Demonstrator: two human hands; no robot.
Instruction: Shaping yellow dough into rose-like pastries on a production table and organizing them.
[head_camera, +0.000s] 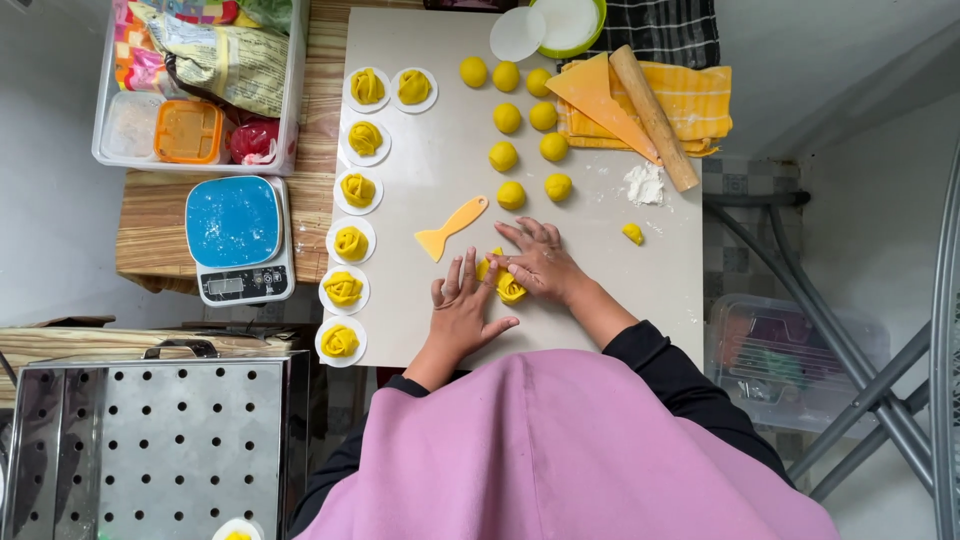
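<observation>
Both hands rest on the counter (600, 270), meeting over one piece of yellow dough (505, 285). The right hand (542, 262) lies on top of the dough with fingers spread and pointing toward the left, pressing or folding it. The left hand (462, 310) lies flat just beside it, fingers open and pointing away from the person, the fingertips touching the dough's left edge. Neither hand is closed around anything; the dough is under and between them, mostly covered by the right hand, so the right one is nearer. The visible part of the dough seems to run slanted, from upper left to lower right, but I cannot tell its full shape.

Just beyond the left fingers lies a yellow scraper (450, 228), its handle pointing up to the right. Further away are the dough balls (520, 125) in a loose group. On the left edge stands a row of folded pieces (352, 215) on white rounds. A rolling pin (655, 115) rests on a yellow cloth (700, 100) at the far right, with a small flour heap (645, 185) near it. A scale (238, 240) stands off the board to the left.
</observation>
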